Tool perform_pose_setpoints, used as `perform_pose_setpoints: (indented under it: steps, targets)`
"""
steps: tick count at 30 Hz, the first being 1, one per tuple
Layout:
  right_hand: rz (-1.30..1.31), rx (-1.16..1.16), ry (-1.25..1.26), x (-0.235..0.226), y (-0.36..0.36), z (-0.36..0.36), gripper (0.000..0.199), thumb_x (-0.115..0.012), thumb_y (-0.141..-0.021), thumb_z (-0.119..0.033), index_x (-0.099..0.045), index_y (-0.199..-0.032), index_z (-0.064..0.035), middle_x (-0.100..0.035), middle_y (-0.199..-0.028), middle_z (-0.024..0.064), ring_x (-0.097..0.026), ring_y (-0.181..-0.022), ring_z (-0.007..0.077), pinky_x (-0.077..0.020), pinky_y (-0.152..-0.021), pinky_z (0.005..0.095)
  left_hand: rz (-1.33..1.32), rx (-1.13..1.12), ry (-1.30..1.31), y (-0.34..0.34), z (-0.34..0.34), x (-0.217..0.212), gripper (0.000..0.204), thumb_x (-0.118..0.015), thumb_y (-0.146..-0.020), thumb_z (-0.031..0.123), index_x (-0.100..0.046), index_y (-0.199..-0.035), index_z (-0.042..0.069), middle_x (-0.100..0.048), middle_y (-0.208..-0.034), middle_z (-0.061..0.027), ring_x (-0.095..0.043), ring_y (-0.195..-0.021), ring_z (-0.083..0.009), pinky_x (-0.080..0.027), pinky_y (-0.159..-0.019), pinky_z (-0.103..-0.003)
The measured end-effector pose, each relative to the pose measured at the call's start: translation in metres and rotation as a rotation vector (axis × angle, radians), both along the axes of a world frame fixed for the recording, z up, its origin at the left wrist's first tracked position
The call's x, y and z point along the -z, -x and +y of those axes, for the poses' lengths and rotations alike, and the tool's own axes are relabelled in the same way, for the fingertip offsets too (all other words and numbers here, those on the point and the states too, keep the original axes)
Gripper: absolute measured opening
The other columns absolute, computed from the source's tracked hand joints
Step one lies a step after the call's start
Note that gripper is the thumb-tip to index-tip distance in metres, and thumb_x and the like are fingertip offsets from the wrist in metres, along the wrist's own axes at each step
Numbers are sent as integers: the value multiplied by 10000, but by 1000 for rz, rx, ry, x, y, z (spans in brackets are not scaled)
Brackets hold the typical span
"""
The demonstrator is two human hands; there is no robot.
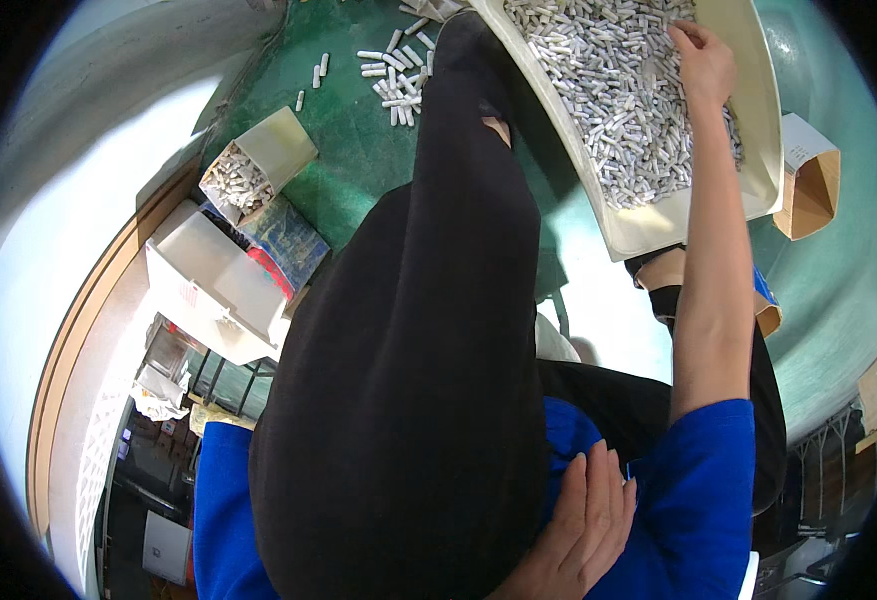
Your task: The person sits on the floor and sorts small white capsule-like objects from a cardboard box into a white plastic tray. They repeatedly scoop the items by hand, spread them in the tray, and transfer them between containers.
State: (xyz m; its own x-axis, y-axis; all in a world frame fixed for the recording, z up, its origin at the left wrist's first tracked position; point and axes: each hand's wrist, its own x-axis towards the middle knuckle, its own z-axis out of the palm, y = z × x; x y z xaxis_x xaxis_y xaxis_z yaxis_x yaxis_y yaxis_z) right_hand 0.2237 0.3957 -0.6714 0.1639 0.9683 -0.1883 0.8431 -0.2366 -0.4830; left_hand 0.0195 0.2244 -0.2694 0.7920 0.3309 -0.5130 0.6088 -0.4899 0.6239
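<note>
My right hand (703, 62) reaches far forward into a large cream tray (658, 225) heaped with several small white cylinders (618, 110). Its fingers bend down into the pile at the tray's far right, and their grip is hidden. My left hand (583, 520) lies flat against my blue shirt (693, 500) near the lower edge, fingers slightly apart and holding nothing. A broad black-clothed limb (418, 350), apparently my raised leg, with a small tear (498, 130), fills the middle and hides the tray's left side.
Loose white cylinders (398, 70) lie on the green surface (348, 150) at the top. An open small carton (248, 170) of the same pieces stands at the left, with a white box (213, 285) below it. A brown cardboard box (808, 185) sits right of the tray.
</note>
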Motion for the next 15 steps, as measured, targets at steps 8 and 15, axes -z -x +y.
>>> perform_pose_setpoints:
  steps: [8, 15]
  targets:
    - [-303, -360, 88, -8, 11, 16, 254, -605, -764, -339, -683, -907, -144, -669, -822, 65, -629, -800, 268, -476, -696, 365, -15, -13, -17, 0, -2, 3, 424, -357, -875, 216, -482, -1177, -54, -518, -1171, -256, -466, -1137, -424, -361, -974, -572]
    - [271, -274, 298, -5, -20, -12, 359, -673, -752, -305, -653, -1010, -57, -656, -758, 83, -596, -709, 139, -451, -673, 273, -18, -171, -115, -8, -20, 5, 381, -403, -860, 191, -527, -1122, -57, -550, -1106, -264, -497, -1099, -420, -413, -950, -526]
